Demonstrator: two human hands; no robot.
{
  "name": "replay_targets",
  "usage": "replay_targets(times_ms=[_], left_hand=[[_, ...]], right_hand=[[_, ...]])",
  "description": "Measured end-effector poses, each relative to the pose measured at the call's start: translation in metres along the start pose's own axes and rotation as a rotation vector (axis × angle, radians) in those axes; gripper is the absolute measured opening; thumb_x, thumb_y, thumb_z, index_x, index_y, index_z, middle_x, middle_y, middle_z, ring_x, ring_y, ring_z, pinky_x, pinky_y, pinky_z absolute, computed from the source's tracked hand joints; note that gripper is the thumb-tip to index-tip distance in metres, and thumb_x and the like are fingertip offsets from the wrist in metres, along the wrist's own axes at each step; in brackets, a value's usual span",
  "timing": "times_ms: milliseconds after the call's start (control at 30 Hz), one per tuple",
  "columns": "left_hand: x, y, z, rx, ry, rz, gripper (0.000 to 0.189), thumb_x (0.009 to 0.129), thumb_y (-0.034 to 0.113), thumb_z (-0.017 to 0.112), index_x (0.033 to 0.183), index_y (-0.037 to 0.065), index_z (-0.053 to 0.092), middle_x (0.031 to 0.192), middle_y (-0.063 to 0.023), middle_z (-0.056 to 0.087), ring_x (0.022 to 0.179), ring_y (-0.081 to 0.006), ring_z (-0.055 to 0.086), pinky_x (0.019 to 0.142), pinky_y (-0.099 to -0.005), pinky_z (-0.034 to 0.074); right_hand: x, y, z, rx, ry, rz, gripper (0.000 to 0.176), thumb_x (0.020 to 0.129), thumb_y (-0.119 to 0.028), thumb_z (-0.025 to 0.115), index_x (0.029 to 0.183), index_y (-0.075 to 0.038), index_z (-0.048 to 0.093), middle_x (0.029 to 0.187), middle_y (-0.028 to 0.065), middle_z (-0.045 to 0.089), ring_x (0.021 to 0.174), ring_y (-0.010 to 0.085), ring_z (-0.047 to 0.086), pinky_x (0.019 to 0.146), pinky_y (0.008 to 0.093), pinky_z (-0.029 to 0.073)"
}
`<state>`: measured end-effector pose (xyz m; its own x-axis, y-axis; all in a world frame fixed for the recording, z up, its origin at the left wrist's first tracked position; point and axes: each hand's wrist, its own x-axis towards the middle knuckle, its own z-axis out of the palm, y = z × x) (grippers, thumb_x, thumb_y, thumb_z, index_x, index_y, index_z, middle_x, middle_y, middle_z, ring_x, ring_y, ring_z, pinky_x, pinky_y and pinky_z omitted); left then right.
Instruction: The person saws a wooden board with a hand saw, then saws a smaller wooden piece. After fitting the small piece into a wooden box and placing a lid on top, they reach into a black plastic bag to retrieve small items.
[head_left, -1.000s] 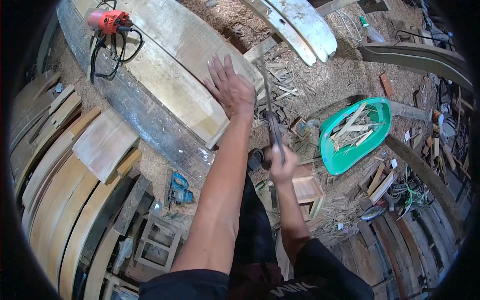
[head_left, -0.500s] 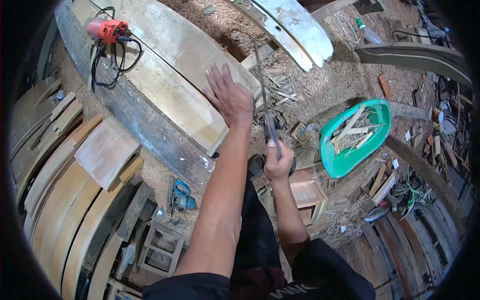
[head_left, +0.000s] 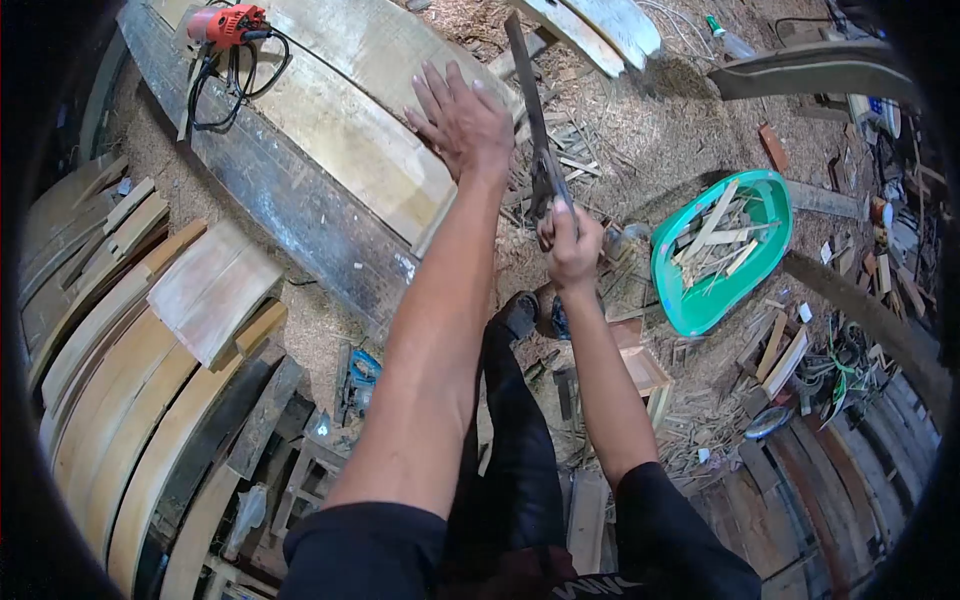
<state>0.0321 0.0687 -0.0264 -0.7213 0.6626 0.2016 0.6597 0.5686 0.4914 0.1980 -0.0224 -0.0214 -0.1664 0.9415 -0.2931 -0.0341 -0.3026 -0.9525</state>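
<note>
My left hand [head_left: 465, 122] lies flat with fingers spread on a pale wooden board [head_left: 335, 115], near its end. A second wide board [head_left: 375, 50] lies alongside it, and both rest on a dark, paint-spotted plank [head_left: 270, 205]. My right hand [head_left: 573, 248] is wrapped round the handle of a handsaw [head_left: 532, 95]. The saw's long blade points away from me, just beyond the boards' right ends. A red trim router [head_left: 230, 27] with a black cord rests at the boards' far left.
Wood offcuts fill a green tub [head_left: 690, 318] on my right. A blue power tool [head_left: 365, 370] and a small wooden box [head_left: 645, 368] are on the floor near my legs. Stacked curved boards [head_left: 130, 390] stand at left. Shavings and scraps cover the ground.
My right hand has moved up and to the right with the saw, whose blade now shows more of its flat side. My left hand stays flat on the board.
</note>
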Motion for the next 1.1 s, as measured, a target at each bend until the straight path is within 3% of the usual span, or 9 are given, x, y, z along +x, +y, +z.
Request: replay_targets(times_ms=[100,200,233,367,500,667,867,900,1100], left_hand=[[-0.004,-0.004,-0.011,-0.077,0.027,0.14,0.05,0.091,0.033,0.057,0.132,0.003,0.056,0.148,-0.021,0.044,0.142,-0.0358,0.035,0.118,-0.0574,0.014],[-0.022,-0.035,-0.039,-0.127,-0.3,0.527,0.05,0.089,0.031,0.062,0.129,0.004,0.055,0.137,-0.0188,0.052,0.133,-0.0346,0.043,0.114,-0.0526,0.024],[-0.029,-0.038,-0.051,-0.128,-0.202,0.656,0.042,0.087,0.024,0.065,0.123,0.003,0.058,0.123,-0.0175,0.059,0.116,-0.0327,0.054,0.102,-0.0464,0.038],[-0.033,-0.04,-0.08,-0.209,-0.271,0.62,0.035,0.084,0.004,0.066,0.118,0.001,0.062,0.109,-0.0185,0.062,0.097,-0.0344,0.063,0.085,-0.044,0.051],[-0.028,-0.035,-0.095,-0.21,-0.252,0.63,0.034,0.084,0.004,0.064,0.118,0.001,0.062,0.11,-0.0186,0.062,0.099,-0.0361,0.062,0.087,-0.0447,0.05],[-0.024,-0.052,-0.087,-0.161,-0.393,0.52,0.032,0.086,0.009,0.064,0.118,0.004,0.063,0.112,-0.0171,0.062,0.104,-0.0362,0.06,0.096,-0.0503,0.044],[-0.005,-0.035,-0.052,-0.057,-0.233,0.579,0.044,0.096,0.026,0.052,0.135,0.005,0.05,0.135,-0.0202,0.049,0.136,-0.0364,0.039,0.113,-0.0591,0.025],[0.0,-0.033,-0.044,-0.012,-0.328,0.506,0.049,0.1,0.028,0.046,0.144,0.006,0.044,0.153,-0.024,0.036,0.146,-0.0404,0.027,0.118,-0.0561,0.02],[0.008,-0.037,-0.028,-0.096,-0.275,0.252,0.06,0.1,0.027,0.044,0.15,-0.002,0.03,0.159,-0.0273,0.023,0.15,-0.0407,0.014,0.122,-0.0522,0.01]], right_hand=[[-0.003,-0.01,0.011,0.081,0.037,0.023,0.043,0.1,-0.029,0.055,0.065,-0.005,0.052,0.059,-0.0029,0.048,0.054,0.0068,0.042,0.051,0.0261,0.032],[-0.001,-0.012,0.011,0.089,0.026,-0.002,0.043,0.1,-0.029,0.055,0.064,-0.005,0.051,0.058,-0.0024,0.048,0.052,0.0072,0.042,0.05,0.0262,0.032],[-0.001,-0.011,0.011,0.215,0.009,0.035,0.043,0.1,-0.029,0.055,0.064,-0.005,0.051,0.057,-0.0015,0.048,0.052,0.0078,0.042,0.05,0.0262,0.032],[-0.012,-0.017,0.01,0.249,-0.033,-0.011,0.043,0.101,-0.025,0.053,0.063,-0.008,0.045,0.057,-0.0021,0.042,0.05,0.009,0.04,0.049,0.0261,0.032],[-0.025,-0.034,0.017,0.366,-0.025,-0.01,0.042,0.101,-0.027,0.053,0.064,-0.007,0.048,0.059,-0.0021,0.045,0.051,0.0079,0.039,0.049,0.0269,0.031],[-0.021,-0.013,0.03,-0.137,0.067,-0.047,0.041,0.1,-0.03,0.055,0.067,-0.005,0.053,0.058,-0.0047,0.046,0.053,0.0066,0.038,0.049,0.0279,0.031],[-0.024,0.001,0.035,-0.17,0.11,-0.145,0.04,0.098,-0.029,0.058,0.068,-0.003,0.053,0.055,-0.0032,0.042,0.053,0.0069,0.037,0.049,0.029,0.031],[-0.024,-0.002,0.036,-0.173,0.106,-0.16,0.04,0.098,-0.028,0.059,0.068,-0.003,0.053,0.054,-0.0028,0.042,0.053,0.0069,0.037,0.049,0.0292,0.03],[-0.05,-0.015,0.025,-0.271,0.067,-0.172,0.034,0.094,-0.026,0.065,0.072,-0.001,0.06,0.056,-0.0014,0.046,0.055,0.0069,0.043,0.052,0.0282,0.039]])
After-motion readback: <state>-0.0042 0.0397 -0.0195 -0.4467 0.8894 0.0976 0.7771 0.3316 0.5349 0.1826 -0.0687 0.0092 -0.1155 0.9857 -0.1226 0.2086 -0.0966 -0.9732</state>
